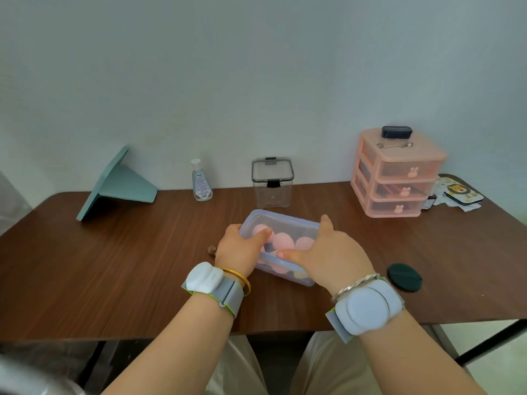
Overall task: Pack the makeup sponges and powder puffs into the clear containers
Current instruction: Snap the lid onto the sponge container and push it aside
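Note:
A clear rectangular container (285, 220) with a bluish lid lies on the brown table, and several pink sponges (283, 240) show through the lid. My left hand (238, 250) grips its left end, thumb lying on the lid. My right hand (328, 253) holds its right end, thumb pressed on the near edge of the lid. A dark green round powder puff (405, 277) lies on the table to the right of my right hand. A tall clear canister (272, 182) with a black-rimmed latched lid stands behind the container, and looks empty.
A pink three-drawer organizer (397, 178) stands at the back right, with a dark box on top. A hand sanitizer bottle (202, 181) and a teal stand (117, 185) sit at the back left. A lion-print case (462, 193) lies at the far right. A small brown object (212, 249) lies beside my left hand.

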`<act>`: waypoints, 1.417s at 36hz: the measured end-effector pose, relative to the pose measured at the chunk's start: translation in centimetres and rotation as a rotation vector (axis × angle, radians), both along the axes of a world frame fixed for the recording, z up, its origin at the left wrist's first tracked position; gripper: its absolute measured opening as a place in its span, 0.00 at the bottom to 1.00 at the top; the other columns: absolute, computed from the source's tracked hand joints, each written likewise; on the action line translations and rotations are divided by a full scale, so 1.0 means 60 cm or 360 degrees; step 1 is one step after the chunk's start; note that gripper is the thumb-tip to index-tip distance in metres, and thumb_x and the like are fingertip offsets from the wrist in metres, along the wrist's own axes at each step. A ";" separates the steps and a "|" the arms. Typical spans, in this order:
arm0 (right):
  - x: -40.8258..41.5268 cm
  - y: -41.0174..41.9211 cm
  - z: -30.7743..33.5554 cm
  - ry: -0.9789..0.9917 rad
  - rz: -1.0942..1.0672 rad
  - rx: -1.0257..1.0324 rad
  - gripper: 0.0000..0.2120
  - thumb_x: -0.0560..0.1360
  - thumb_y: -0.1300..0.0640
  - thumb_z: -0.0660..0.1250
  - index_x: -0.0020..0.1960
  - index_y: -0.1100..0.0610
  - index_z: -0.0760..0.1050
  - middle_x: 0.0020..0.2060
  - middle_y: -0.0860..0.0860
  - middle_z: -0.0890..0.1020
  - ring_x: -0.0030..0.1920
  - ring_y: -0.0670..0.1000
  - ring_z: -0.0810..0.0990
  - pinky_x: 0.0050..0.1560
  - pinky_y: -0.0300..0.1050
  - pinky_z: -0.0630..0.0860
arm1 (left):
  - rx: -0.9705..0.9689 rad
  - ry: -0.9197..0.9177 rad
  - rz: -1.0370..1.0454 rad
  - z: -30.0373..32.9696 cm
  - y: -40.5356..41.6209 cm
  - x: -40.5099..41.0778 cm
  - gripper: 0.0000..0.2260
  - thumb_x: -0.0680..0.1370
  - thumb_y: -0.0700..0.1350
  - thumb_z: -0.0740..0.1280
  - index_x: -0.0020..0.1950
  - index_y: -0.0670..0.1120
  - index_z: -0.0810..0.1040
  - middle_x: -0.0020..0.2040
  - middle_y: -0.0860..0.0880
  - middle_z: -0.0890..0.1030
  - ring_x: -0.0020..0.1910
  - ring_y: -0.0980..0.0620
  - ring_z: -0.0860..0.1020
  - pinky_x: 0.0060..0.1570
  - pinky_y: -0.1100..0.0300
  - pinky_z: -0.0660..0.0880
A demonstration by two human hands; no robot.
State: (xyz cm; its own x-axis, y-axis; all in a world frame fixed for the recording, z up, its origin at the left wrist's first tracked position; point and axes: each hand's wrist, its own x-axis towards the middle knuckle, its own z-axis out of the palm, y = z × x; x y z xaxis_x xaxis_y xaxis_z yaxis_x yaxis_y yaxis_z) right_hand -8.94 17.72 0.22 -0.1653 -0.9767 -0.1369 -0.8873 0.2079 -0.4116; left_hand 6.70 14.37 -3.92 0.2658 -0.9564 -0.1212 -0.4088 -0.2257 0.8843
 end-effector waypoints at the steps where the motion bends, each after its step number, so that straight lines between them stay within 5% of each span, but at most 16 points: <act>1: -0.008 -0.001 0.004 -0.0032 -0.0014 -0.0079 0.52 0.68 0.31 0.67 0.79 0.52 0.43 0.67 0.55 0.73 0.63 0.55 0.75 0.57 0.47 0.73 | -0.0032 0.0032 -0.0010 0.007 -0.003 -0.005 0.27 0.75 0.57 0.69 0.69 0.46 0.69 0.54 0.50 0.76 0.51 0.50 0.76 0.44 0.59 0.73; 7: -0.058 -0.030 0.021 -0.0056 -0.0109 -0.0521 0.38 0.73 0.36 0.64 0.75 0.53 0.56 0.63 0.58 0.72 0.60 0.60 0.75 0.56 0.51 0.73 | -0.0280 0.0277 -0.0178 0.050 -0.027 -0.068 0.31 0.72 0.52 0.75 0.70 0.46 0.67 0.57 0.50 0.77 0.51 0.52 0.77 0.41 0.67 0.71; 11: -0.090 -0.059 0.019 -0.0072 -0.0128 -0.0502 0.41 0.69 0.34 0.66 0.75 0.53 0.58 0.69 0.58 0.63 0.66 0.62 0.69 0.61 0.53 0.71 | -0.0374 0.0231 -0.0297 0.061 -0.046 -0.115 0.31 0.71 0.49 0.76 0.70 0.46 0.67 0.57 0.52 0.74 0.54 0.53 0.75 0.38 0.73 0.67; 19: -0.131 -0.109 -0.014 -0.0149 -0.0203 -0.0441 0.37 0.71 0.41 0.69 0.73 0.52 0.60 0.66 0.58 0.67 0.64 0.61 0.71 0.60 0.52 0.72 | -0.0345 0.0160 -0.0425 0.047 -0.091 -0.153 0.31 0.72 0.48 0.76 0.71 0.45 0.67 0.63 0.47 0.76 0.54 0.54 0.74 0.47 0.64 0.70; 33: -0.156 -0.156 -0.061 -0.0013 -0.0197 -0.0454 0.34 0.71 0.42 0.69 0.72 0.52 0.62 0.72 0.56 0.62 0.66 0.60 0.69 0.60 0.53 0.72 | -0.0196 0.0009 -0.0513 0.005 -0.138 -0.158 0.27 0.76 0.50 0.71 0.72 0.47 0.68 0.66 0.49 0.76 0.55 0.55 0.73 0.51 0.63 0.68; 39: -0.152 -0.148 -0.067 0.0555 -0.0220 -0.0623 0.30 0.72 0.40 0.66 0.68 0.54 0.67 0.66 0.56 0.68 0.63 0.58 0.68 0.58 0.49 0.71 | -0.0620 -0.0651 -0.0518 -0.011 -0.131 -0.153 0.22 0.76 0.46 0.67 0.70 0.44 0.71 0.67 0.45 0.73 0.66 0.46 0.71 0.58 0.64 0.66; 44: -0.128 -0.140 -0.075 0.0587 -0.0038 -0.0800 0.18 0.72 0.50 0.67 0.57 0.59 0.75 0.54 0.57 0.78 0.55 0.58 0.74 0.52 0.49 0.73 | -0.0926 -0.1269 -0.0755 -0.034 -0.128 -0.164 0.21 0.70 0.45 0.60 0.60 0.39 0.81 0.58 0.41 0.82 0.56 0.41 0.81 0.66 0.48 0.70; 48: -0.125 -0.151 -0.078 0.0515 -0.0004 -0.0627 0.24 0.73 0.52 0.62 0.68 0.57 0.68 0.64 0.54 0.73 0.65 0.55 0.69 0.60 0.46 0.69 | -0.0686 -0.1415 -0.0875 -0.029 -0.132 -0.174 0.30 0.77 0.44 0.61 0.78 0.40 0.60 0.77 0.42 0.63 0.77 0.45 0.61 0.76 0.56 0.49; 51: -0.130 -0.168 -0.076 0.0465 0.0035 -0.0490 0.32 0.74 0.53 0.62 0.76 0.57 0.57 0.73 0.53 0.64 0.73 0.54 0.61 0.69 0.47 0.62 | -0.0630 -0.1575 -0.0902 -0.026 -0.150 -0.178 0.33 0.78 0.46 0.59 0.80 0.41 0.50 0.80 0.43 0.54 0.79 0.47 0.52 0.76 0.55 0.43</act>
State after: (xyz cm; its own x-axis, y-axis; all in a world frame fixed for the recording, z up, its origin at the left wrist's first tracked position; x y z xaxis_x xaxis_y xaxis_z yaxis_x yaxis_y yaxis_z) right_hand -16.77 7.64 -4.36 -0.1325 -0.9684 0.2115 -0.9787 0.0941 -0.1823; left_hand -3.96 5.37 -5.49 -0.3915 -0.8922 0.2254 -0.9017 0.4208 0.0993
